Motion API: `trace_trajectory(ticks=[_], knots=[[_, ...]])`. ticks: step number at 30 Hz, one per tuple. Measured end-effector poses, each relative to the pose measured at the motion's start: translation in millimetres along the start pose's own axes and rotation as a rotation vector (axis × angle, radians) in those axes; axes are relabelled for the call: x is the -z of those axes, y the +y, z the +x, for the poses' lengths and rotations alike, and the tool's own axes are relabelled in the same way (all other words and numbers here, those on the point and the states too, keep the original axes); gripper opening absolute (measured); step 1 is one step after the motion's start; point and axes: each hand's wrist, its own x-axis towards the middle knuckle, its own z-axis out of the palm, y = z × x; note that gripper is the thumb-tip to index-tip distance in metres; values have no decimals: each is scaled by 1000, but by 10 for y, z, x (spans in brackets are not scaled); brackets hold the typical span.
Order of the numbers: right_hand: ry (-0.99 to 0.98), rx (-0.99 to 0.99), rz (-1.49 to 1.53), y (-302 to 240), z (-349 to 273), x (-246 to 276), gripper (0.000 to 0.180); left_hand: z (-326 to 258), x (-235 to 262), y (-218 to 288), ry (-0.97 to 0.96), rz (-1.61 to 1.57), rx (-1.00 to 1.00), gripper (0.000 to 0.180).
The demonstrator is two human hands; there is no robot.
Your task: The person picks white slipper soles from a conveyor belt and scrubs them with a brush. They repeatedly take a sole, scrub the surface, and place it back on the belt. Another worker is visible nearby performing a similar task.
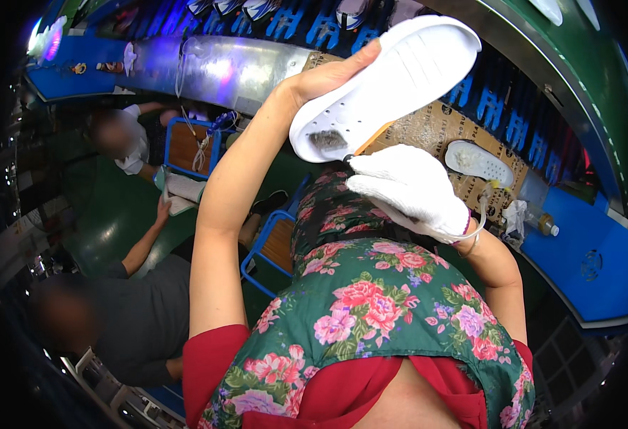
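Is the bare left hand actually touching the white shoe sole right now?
Touching. The head view shows the left hand gripping the white shoe sole along its edge, thumb lying against its side with no gap.

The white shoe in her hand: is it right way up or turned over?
Turned over: the shoe shows its grooved sole, held up by the left hand.

This is looking like a shoe factory floor. A long curved conveyor line (228, 68) is running past the blue desk (600, 264), with white shoe soles (480, 161) lying on cardboard beside it. Blue racks (307, 25) behind are carrying more shoes, and two other workers (125, 139) are sitting close by at small framed stands (189, 146).
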Motion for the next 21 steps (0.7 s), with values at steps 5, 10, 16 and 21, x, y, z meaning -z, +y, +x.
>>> trace_trajectory(ticks=[5,10,16,21], knots=[[27,-168,289,-3,54,128,24,12,-58,38,17,130,129,74],[-60,-27,72,14,17,96,32,5,-185,279,41,556,280,83],[-72,-110,107,58,68,188,29,44,-41,190,-40,394,320,87],[199,-507,465,-6,12,190,16,97,112,-177,-64,-26,-7,84]])
